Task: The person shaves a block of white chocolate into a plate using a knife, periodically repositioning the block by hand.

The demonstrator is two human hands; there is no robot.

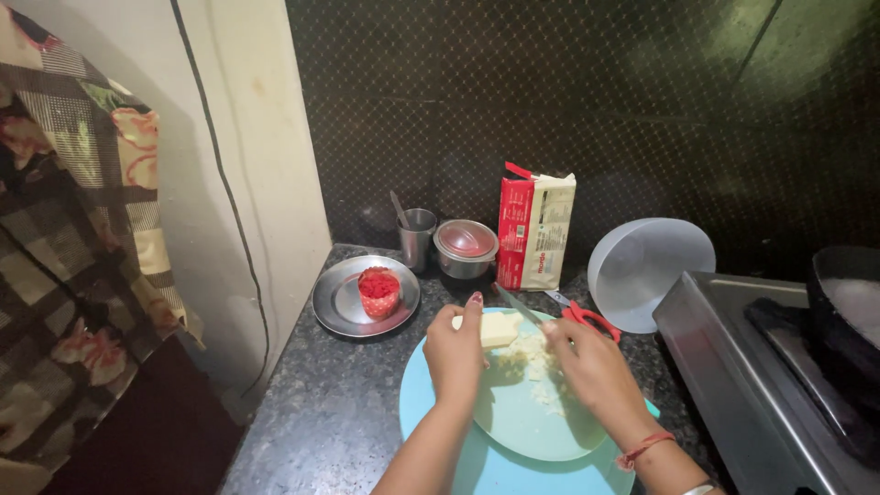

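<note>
My left hand (456, 353) rests on a pale yellow block of cheese or butter (498, 328) and holds it down on a round light-blue cutting board (513, 431). My right hand (591, 367) grips a knife (518, 304) whose blade points toward the far left, its edge against the block. Small cut pieces (536, 362) lie on the board between my two hands.
Behind the board, red-handled scissors (587, 316) lie on the dark granite counter. Further back are a steel plate (341, 298) with a red cup (379, 291), a steel tumbler (417, 236), a lidded steel pot (466, 247), a red-and-white packet (534, 231) and a white bowl (646, 270). A stove (779, 367) stands at right.
</note>
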